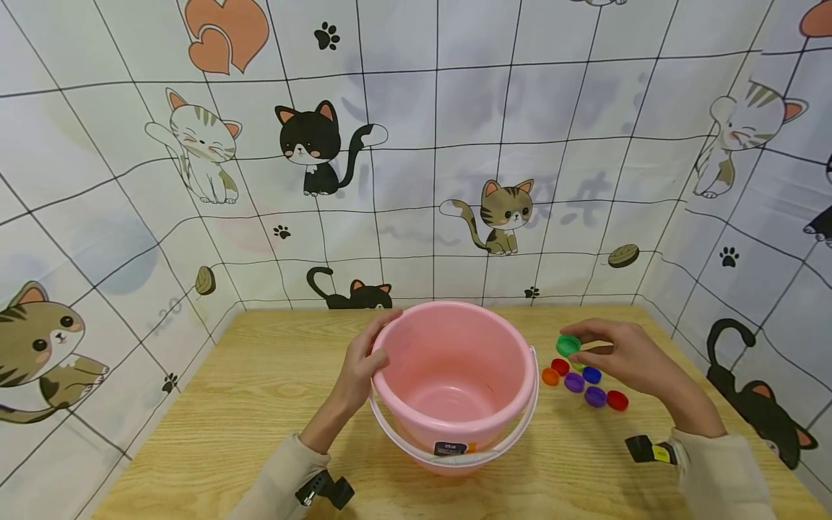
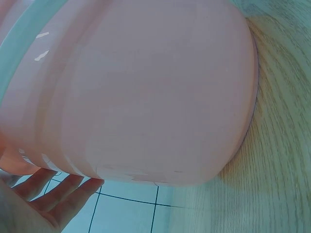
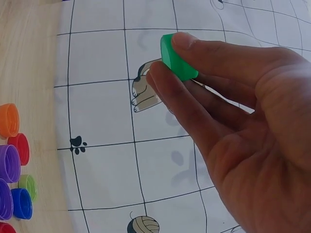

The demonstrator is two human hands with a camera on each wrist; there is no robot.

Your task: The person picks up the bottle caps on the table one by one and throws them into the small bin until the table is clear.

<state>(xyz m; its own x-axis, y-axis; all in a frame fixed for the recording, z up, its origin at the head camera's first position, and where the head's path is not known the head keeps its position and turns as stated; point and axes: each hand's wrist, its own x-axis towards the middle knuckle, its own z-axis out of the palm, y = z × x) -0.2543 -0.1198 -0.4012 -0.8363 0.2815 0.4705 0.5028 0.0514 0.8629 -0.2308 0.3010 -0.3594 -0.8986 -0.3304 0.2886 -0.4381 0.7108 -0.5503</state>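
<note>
A pink bucket (image 1: 455, 433) with a white handle (image 1: 416, 451) stands on the wooden table, its inside bare. My left hand (image 1: 360, 361) grips its left rim, the thumb over the edge; in the left wrist view the fingers of that hand (image 2: 48, 201) lie against the bucket's outer wall (image 2: 160, 97). To the right of the bucket, my right hand (image 1: 624, 357) pinches a green cap (image 1: 568, 345) between thumb and fingers, above the other caps. The right wrist view shows the green cap (image 3: 177, 60) raised in the fingertips of the right hand (image 3: 252, 102).
Several loose caps lie on the table (image 1: 260, 404) right of the bucket, among them an orange cap (image 1: 550, 376), a purple cap (image 1: 594, 396), a blue cap (image 1: 591, 375) and a red cap (image 1: 617, 400). A cat-patterned cloth (image 1: 416, 108) surrounds the table's back and sides.
</note>
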